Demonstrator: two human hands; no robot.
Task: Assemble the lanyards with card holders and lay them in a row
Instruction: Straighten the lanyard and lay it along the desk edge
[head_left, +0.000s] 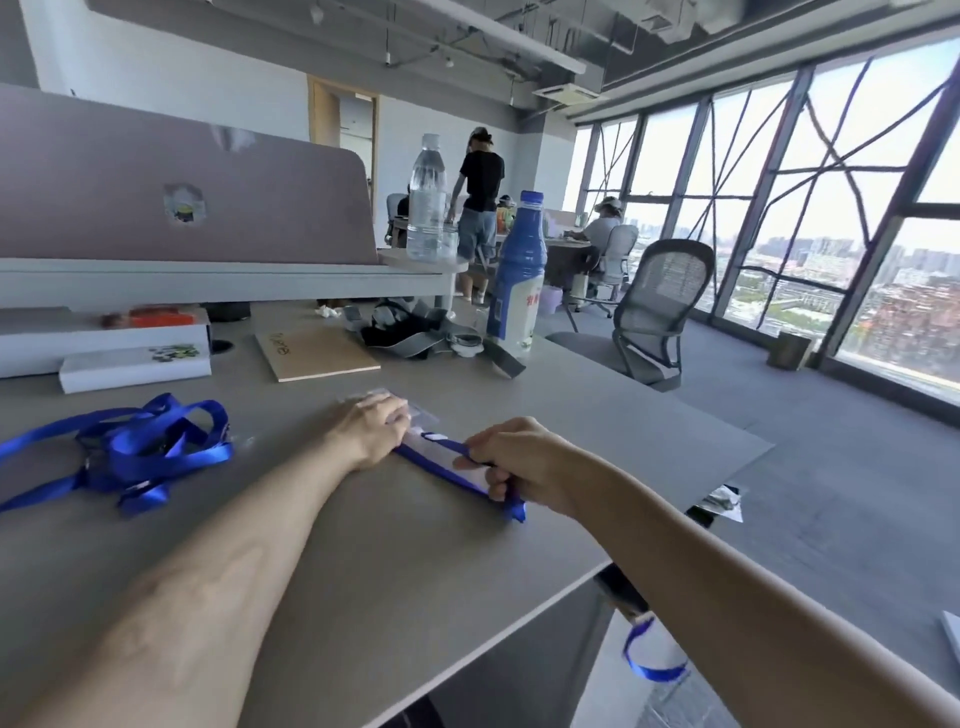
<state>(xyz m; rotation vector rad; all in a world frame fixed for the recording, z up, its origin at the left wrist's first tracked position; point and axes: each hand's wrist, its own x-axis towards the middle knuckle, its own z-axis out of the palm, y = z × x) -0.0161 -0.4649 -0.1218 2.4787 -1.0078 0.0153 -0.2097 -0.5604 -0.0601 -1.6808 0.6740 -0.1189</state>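
A blue bottle (517, 275) and cardboard sheet (317, 354) rest on the desk (415, 545).

Nothing could be read in full. The blue-and-white plastic bottle (517, 291) carried red characters on its white label, too blurred and too far turned away to make out. The flat tan board (317, 356) bore a short, dark handwritten scribble near one corner, which was illegible. The small sticker (183, 203) on the mauve desk divider (280, 208) showed only a blurred picture.
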